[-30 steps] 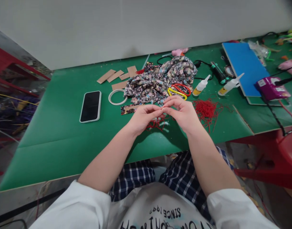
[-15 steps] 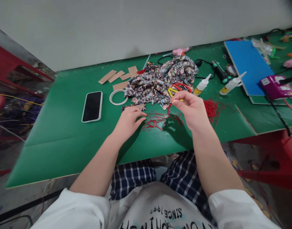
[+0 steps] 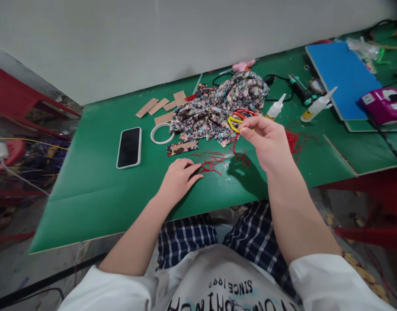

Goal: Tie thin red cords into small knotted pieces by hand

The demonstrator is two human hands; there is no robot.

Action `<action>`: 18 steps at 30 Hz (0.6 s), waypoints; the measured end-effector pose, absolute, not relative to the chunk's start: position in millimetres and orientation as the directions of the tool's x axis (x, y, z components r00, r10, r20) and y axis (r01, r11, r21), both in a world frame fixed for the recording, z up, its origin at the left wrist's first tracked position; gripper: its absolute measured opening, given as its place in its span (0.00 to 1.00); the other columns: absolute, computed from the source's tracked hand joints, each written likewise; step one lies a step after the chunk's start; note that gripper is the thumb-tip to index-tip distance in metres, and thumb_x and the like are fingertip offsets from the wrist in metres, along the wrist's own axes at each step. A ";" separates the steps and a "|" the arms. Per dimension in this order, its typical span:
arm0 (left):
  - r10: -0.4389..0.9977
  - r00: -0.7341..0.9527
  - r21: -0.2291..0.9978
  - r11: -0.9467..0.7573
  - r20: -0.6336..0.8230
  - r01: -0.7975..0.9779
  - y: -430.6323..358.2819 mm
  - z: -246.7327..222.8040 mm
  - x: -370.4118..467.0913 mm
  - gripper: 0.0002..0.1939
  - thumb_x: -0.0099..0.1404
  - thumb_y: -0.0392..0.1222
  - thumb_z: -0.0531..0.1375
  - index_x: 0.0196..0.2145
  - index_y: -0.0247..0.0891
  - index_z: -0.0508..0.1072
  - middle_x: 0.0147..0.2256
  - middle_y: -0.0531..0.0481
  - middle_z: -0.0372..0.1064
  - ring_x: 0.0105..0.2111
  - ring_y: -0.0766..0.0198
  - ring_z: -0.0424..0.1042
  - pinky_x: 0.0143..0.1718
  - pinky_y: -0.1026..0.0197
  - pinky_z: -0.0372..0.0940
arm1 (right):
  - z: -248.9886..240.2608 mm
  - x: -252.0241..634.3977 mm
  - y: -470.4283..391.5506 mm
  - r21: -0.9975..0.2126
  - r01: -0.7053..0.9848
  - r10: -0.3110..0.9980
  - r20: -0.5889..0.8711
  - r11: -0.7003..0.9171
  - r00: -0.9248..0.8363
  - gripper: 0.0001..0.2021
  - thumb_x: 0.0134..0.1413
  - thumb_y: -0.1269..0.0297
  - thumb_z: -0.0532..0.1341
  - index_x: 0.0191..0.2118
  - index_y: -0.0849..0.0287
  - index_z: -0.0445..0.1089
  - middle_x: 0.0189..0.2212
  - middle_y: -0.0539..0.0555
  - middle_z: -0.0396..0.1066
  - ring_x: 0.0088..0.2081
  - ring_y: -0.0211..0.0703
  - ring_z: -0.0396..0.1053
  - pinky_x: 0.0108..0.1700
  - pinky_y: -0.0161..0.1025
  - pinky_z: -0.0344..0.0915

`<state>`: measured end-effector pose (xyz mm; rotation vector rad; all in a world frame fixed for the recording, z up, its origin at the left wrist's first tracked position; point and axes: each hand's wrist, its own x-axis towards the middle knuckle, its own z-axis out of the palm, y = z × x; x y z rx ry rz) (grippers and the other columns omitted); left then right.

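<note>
Loose red thread (image 3: 214, 162) lies tangled on the green table (image 3: 97, 194). At its left edge rests my left hand (image 3: 180, 179), thumb and fingers apart, fingertips touching the strands. My right hand (image 3: 266, 140) is raised over the table with thumb and forefinger pinched on red thread, which hangs down in loops. Just behind the pinch, scissors (image 3: 234, 125) with red and yellow handles lie on a heap of floral cloth (image 3: 218, 103). A strip of card with floral cloth (image 3: 182, 147) lies behind my left hand. More red thread (image 3: 292, 140) is partly hidden by my right wrist.
A phone (image 3: 129, 147) and a tape roll (image 3: 162, 134) lie to the left, with cardboard pieces (image 3: 147, 107) behind. Two glue bottles (image 3: 276, 109) stand or lean at the right, near a blue board (image 3: 343, 80) and a purple device (image 3: 383, 106).
The view has shifted slightly. My left hand has drawn a little toward me, uncovering more of the floral strip. My right hand still pinches thread, slightly farther right.
</note>
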<state>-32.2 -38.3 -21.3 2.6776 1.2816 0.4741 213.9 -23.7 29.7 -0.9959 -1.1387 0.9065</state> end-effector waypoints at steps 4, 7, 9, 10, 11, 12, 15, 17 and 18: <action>0.790 0.570 0.282 -0.613 0.226 0.738 -38.9 -26.1 -27.9 0.11 0.66 0.42 0.54 0.34 0.37 0.76 0.32 0.45 0.70 0.35 0.59 0.67 0.39 0.56 0.64 | 29.8 214.3 -23.7 -0.954 -0.035 0.938 0.287 0.299 0.195 0.10 0.40 0.57 0.69 0.26 0.55 0.71 0.27 0.48 0.72 0.32 0.37 0.69 0.39 0.39 0.69; 0.806 0.547 0.307 -0.592 0.225 0.745 -34.1 -18.2 -27.3 0.11 0.66 0.40 0.52 0.33 0.37 0.73 0.33 0.45 0.70 0.36 0.59 0.68 0.41 0.56 0.64 | 29.0 214.3 -23.6 -0.951 -0.024 0.933 0.296 0.307 0.203 0.09 0.41 0.59 0.69 0.26 0.55 0.71 0.27 0.48 0.72 0.33 0.37 0.69 0.39 0.39 0.69; 0.848 0.488 0.382 -0.530 0.209 0.757 -29.9 -8.2 -27.4 0.10 0.67 0.40 0.51 0.35 0.37 0.71 0.34 0.45 0.71 0.36 0.59 0.69 0.40 0.57 0.64 | 28.7 214.2 -23.5 -0.951 -0.029 0.933 0.297 0.309 0.203 0.08 0.41 0.59 0.69 0.25 0.55 0.71 0.27 0.48 0.72 0.33 0.37 0.69 0.38 0.39 0.69; 0.877 0.442 0.443 -0.477 0.189 0.759 -27.7 -2.7 -27.0 0.10 0.66 0.41 0.51 0.35 0.37 0.71 0.33 0.47 0.72 0.34 0.61 0.69 0.38 0.58 0.64 | 28.7 214.1 -23.5 -0.951 -0.032 0.934 0.295 0.308 0.201 0.08 0.41 0.59 0.69 0.25 0.55 0.71 0.27 0.48 0.72 0.33 0.37 0.69 0.38 0.39 0.70; 0.904 0.395 0.522 -0.418 0.161 0.743 -25.4 2.6 -26.2 0.09 0.66 0.42 0.52 0.36 0.38 0.71 0.31 0.48 0.72 0.32 0.62 0.70 0.36 0.59 0.64 | 28.8 214.1 -23.6 -0.952 -0.035 0.935 0.293 0.305 0.199 0.09 0.41 0.59 0.69 0.25 0.55 0.71 0.27 0.48 0.71 0.33 0.37 0.69 0.38 0.39 0.70; 0.924 0.353 0.608 -0.366 0.146 0.705 -23.2 7.3 -24.8 0.09 0.65 0.42 0.53 0.35 0.38 0.72 0.31 0.50 0.73 0.30 0.63 0.70 0.35 0.60 0.64 | 29.0 214.0 -23.7 -0.952 -0.036 0.937 0.290 0.303 0.196 0.09 0.41 0.59 0.69 0.25 0.55 0.71 0.27 0.48 0.71 0.32 0.37 0.69 0.39 0.39 0.70; 0.957 0.266 0.838 -0.238 0.116 0.491 -17.1 14.8 -16.9 0.08 0.61 0.44 0.58 0.34 0.37 0.73 0.29 0.51 0.73 0.30 0.65 0.72 0.35 0.62 0.66 | 29.1 213.9 -24.0 -0.954 -0.041 0.940 0.286 0.298 0.187 0.09 0.41 0.59 0.69 0.25 0.56 0.71 0.26 0.47 0.71 0.32 0.36 0.69 0.39 0.39 0.69; 0.966 0.236 0.927 -0.185 0.110 0.326 -14.1 13.6 -10.3 0.08 0.60 0.44 0.60 0.35 0.37 0.74 0.28 0.51 0.73 0.30 0.66 0.72 0.36 0.62 0.67 | 28.5 213.5 -24.2 -0.954 -0.049 0.942 0.283 0.296 0.182 0.08 0.41 0.60 0.69 0.26 0.56 0.71 0.27 0.47 0.71 0.32 0.36 0.69 0.39 0.39 0.69; 0.968 0.224 0.955 -0.167 0.111 0.247 -13.1 11.4 -7.2 0.09 0.59 0.43 0.61 0.36 0.37 0.74 0.28 0.51 0.73 0.30 0.66 0.73 0.36 0.63 0.68 | 27.8 213.0 -24.2 -0.955 -0.056 0.944 0.279 0.293 0.178 0.08 0.41 0.61 0.69 0.26 0.56 0.72 0.27 0.47 0.71 0.32 0.36 0.69 0.39 0.39 0.69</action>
